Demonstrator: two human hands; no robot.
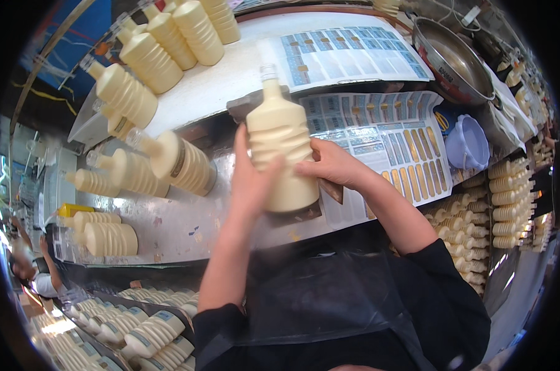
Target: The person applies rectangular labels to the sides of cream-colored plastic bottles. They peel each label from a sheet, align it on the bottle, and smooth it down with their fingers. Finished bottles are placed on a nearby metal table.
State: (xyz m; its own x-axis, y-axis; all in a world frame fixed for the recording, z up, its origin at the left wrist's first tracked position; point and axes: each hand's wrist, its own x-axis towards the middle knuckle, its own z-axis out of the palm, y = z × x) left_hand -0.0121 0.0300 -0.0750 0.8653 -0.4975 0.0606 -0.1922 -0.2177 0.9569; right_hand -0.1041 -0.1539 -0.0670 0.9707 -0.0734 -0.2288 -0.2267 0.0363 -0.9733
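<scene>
A cream bottle (281, 127) with wavy ridges and a clear narrow neck lies in front of me, its neck pointing away. My left hand (250, 176) wraps its left side, the thumb across the front smeared by motion. From the right, my right hand (338, 164) grips the bottle's other side, thumb on its front. Under the bottle a dark support shows in part, and a brown pointed piece (333, 190) sticks out below my right hand. Sheets of blue and gold labels (410, 148) lie right beside it. A similar bottle with a dark label (184, 162) stands to the left.
Several cream bottles (150, 59) stand at the far left, and more (110, 238) at the near left. More label sheets (348, 55) lie on the white board behind. At right are a metal pan (456, 59) and a purple bucket (467, 142). Stacked bottles (512, 204) fill both sides below.
</scene>
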